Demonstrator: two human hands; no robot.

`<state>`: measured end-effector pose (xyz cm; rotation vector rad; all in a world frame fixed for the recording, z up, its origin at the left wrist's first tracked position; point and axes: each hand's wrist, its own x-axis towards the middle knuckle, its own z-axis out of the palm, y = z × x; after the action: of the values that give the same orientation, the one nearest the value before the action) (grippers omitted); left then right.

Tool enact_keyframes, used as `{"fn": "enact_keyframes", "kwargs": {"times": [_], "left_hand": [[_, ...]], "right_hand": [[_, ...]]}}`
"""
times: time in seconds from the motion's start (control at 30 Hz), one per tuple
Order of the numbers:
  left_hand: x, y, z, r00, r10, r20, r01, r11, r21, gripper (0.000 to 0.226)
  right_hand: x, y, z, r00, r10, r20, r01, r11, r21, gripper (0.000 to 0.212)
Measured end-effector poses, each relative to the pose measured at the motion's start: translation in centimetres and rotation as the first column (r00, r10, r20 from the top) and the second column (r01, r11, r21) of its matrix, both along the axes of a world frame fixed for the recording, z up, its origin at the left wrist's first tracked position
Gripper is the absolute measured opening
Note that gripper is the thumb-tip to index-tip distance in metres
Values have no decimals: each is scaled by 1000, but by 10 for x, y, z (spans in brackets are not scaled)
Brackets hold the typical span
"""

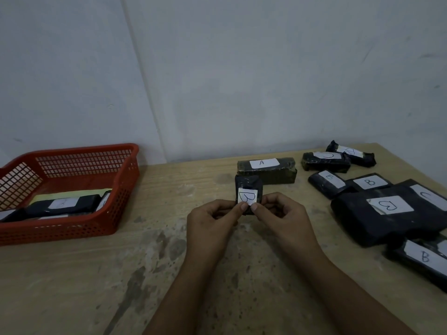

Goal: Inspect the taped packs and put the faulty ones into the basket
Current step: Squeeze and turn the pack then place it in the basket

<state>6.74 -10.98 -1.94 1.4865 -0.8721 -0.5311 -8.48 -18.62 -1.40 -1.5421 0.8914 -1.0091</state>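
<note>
Wooden tabletop (72, 274) was pale tan, worn, with dark grey smudges and scuffs across the middle and lower left. Its back edge met a plain grey-white wall (242, 68). A faint vertical seam (142, 81) ran down the wall, left of centre. Light was dim.

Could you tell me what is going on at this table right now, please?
A person is checking small black taped packs. Both hands, left hand and right hand, hold one small pack with a B label above the wooden table, thumbs pinching its near end. The red basket on the left already holds a few packs. A long pack marked A lies just behind, and more labelled packs wait in a pile on the right.
</note>
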Motion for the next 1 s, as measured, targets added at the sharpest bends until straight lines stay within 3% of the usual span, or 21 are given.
{"fn": "enact_keyframes", "kwargs": {"times": [0.53, 1.0], "left_hand": [[1, 0, 2, 1000, -27, -14, 26, 999, -46, 10], [-4, 1, 4, 999, 28, -32, -30, 998, -53, 18]], "right_hand": [[-3, 0, 3, 999, 4, 40, -5, 1000, 30, 5], [-4, 0, 10, 1000, 11, -23, -11, 1000, -28, 5]]}}
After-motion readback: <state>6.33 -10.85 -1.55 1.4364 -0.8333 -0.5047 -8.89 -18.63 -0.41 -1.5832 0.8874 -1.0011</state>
